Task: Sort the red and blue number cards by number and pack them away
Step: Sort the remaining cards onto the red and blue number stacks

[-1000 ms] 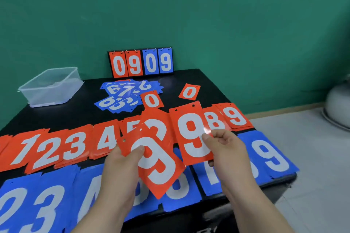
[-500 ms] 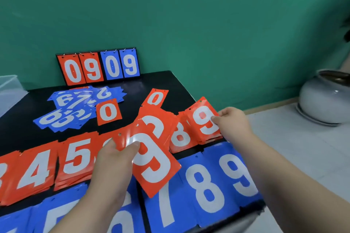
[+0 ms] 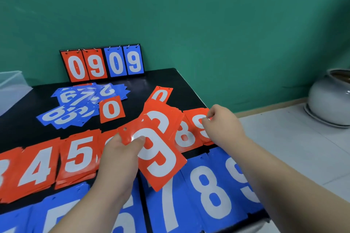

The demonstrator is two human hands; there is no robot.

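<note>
Sorting well advanced, packing seemingly not begun: red piles (image 3: 79,155) and blue piles (image 3: 210,191) lie ranked on the table (image 3: 170,79), a blue heap (image 3: 79,108) sits unsorted at the back, the left hand (image 3: 119,159) grips a fan of red cards (image 3: 162,159), and the right hand (image 3: 223,126) pinches the red 9 pile (image 3: 196,121).

View: one head-worn wide-angle camera, above and behind the grip.
Facing: forward and down across the black table (image 3: 170,79) toward the green wall (image 3: 208,24); the table's far edge slopes up to the right.
Nearness: close. Both forearms enter from the bottom edge. The left hand (image 3: 119,153) pinches the held red cards (image 3: 161,159) just below centre, and the right hand (image 3: 223,125) pinches the red 9 pile (image 3: 197,125) just right of that.
Nearer than the grip: blue cards (image 3: 212,191) loom large, cut by the frame.
Beyond the grip, leftward: scoreboard stand (image 3: 102,62) at the wall.
Far right of the grip: floor (image 3: 293,147) and grey pot (image 3: 329,98), cropped.
</note>
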